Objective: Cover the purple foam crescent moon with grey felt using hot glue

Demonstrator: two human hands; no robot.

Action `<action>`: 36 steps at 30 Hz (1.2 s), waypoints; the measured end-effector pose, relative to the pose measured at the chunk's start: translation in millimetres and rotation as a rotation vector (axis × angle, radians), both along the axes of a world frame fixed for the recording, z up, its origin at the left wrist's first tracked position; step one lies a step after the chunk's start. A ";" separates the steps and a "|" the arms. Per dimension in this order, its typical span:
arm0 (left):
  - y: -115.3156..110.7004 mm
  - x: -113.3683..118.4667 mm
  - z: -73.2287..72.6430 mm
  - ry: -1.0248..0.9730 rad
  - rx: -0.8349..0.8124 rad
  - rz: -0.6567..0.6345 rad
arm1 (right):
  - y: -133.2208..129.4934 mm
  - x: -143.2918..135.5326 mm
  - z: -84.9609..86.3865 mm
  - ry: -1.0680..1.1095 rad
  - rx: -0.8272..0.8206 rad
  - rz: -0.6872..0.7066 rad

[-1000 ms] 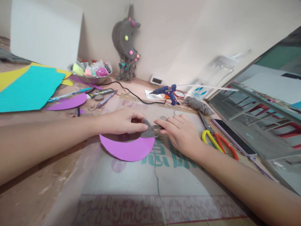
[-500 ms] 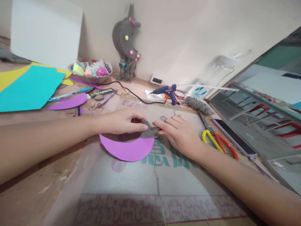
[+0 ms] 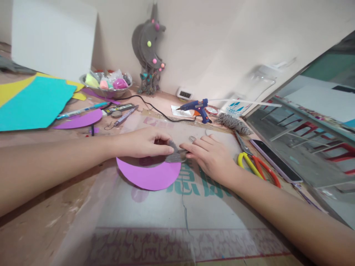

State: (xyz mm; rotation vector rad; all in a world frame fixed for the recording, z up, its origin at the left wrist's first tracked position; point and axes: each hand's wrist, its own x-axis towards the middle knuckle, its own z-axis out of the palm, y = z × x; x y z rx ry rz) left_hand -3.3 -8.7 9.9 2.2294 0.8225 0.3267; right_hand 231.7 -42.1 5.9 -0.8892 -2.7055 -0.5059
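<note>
A purple crescent point(image 3: 149, 176), cut from a thin sheet, is held just above the plastic-covered table top. Grey yarn point(image 3: 174, 156) is wound about its right-hand end. My left hand point(image 3: 146, 142) is closed on the crescent's upper part, thumb pressed on the yarn-covered section. Close by on the right, my right hand point(image 3: 209, 155) has its thumb and index finger pinched together at the yarn's edge, with fingers curled. A loop of grey yarn shows beside its knuckles. What lies under both palms is hidden.
Behind my hands stand a blue glue gun point(image 3: 201, 110), a small digital clock point(image 3: 185, 93) and a coil of grey yarn point(image 3: 234, 123). Scissors point(image 3: 256, 166) and a phone point(image 3: 276, 160) lie right. Coloured sheets point(image 3: 39, 103) and a metal bowl point(image 3: 107, 90) are left; a grey moon ornament point(image 3: 148, 46) hangs behind.
Both hands stay almost in place. The crescent has shifted very slightly left, and the yarn at its right end lies a little differently near my right fingertips.
</note>
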 end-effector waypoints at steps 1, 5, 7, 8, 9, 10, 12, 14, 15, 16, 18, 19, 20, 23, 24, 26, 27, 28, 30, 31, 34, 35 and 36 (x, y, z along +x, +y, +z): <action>0.0 0.1 0.0 -0.001 0.001 -0.001 | 0.1 0.1 0.0 0.003 0.002 0.002; 0.7 0.4 -1.1 -0.001 0.014 -0.002 | 0.1 0.6 -0.3 0.020 0.000 0.002; 1.0 0.3 -1.7 0.000 -0.003 0.014 | -0.1 1.3 -0.5 0.039 -0.006 -0.006; 1.0 0.2 -1.8 -0.001 -0.015 0.024 | -0.2 1.7 -0.7 0.050 -0.008 -0.010; 0.9 0.1 -1.8 -0.004 -0.028 0.032 | -0.3 2.1 -0.7 0.060 -0.009 -0.014; 0.8 0.1 -1.7 -0.007 -0.042 0.037 | -0.5 2.4 -0.7 0.064 -0.009 -0.016; 0.4 0.0 -1.3 -0.011 -0.060 0.043 | -0.7 2.5 -0.3 0.064 -0.005 -0.020; 0.2 0.0 -1.1 -0.013 -0.064 0.043 | -0.8 2.1 0.2 0.062 0.001 -0.019; 0.2 0.0 -1.1 -0.013 -0.066 0.043 | -0.8 1.7 0.4 0.061 0.003 -0.019; 0.3 0.0 -1.1 -0.012 -0.067 0.042 | -0.8 1.4 0.6 0.059 0.005 -0.019; 0.5 -0.1 -1.2 -0.012 -0.071 0.038 | -0.7 1.0 0.7 0.052 0.008 -0.022; 0.6 -0.1 -1.2 -0.013 -0.071 0.038 | -0.7 1.0 0.6 0.051 0.011 -0.024; 0.7 -0.2 -1.2 -0.014 -0.069 0.038 | -0.7 1.0 0.5 0.051 0.013 -0.025; 0.6 -0.3 -0.7 -0.013 -0.072 0.035 | -0.6 1.2 0.1 0.050 0.007 -0.021; 0.5 -0.4 -0.6 -0.012 -0.076 0.033 | -0.6 1.2 0.2 0.049 0.003 -0.021; 0.4 -0.4 -0.4 -0.014 -0.069 0.029 | -0.7 0.9 0.4 0.047 -0.005 -0.025; 0.5 -0.4 -0.4 -0.014 -0.057 0.029 | -0.8 0.7 0.6 0.047 -0.006 -0.027; 0.5 -0.4 -0.4 -0.015 -0.045 0.027 | -0.8 0.5 0.7 0.049 -0.006 -0.026; 0.8 -0.4 -0.5 -0.015 -0.024 0.019 | -0.9 0.1 0.8 0.049 -0.009 -0.018; 0.9 -0.4 -0.6 -0.015 -0.017 0.014 | -0.8 0.1 0.7 0.048 -0.012 -0.014; 1.1 -0.4 -0.7 -0.014 -0.005 0.002 | -0.3 0.5 -0.1 0.038 -0.032 -0.020; 1.2 -0.4 -0.8 -0.014 -0.004 0.002 | 0.0 0.7 -0.4 0.034 -0.038 -0.024; 1.2 -0.4 -0.8 -0.012 -0.007 0.003 | 0.3 0.9 -0.7 0.033 -0.044 -0.026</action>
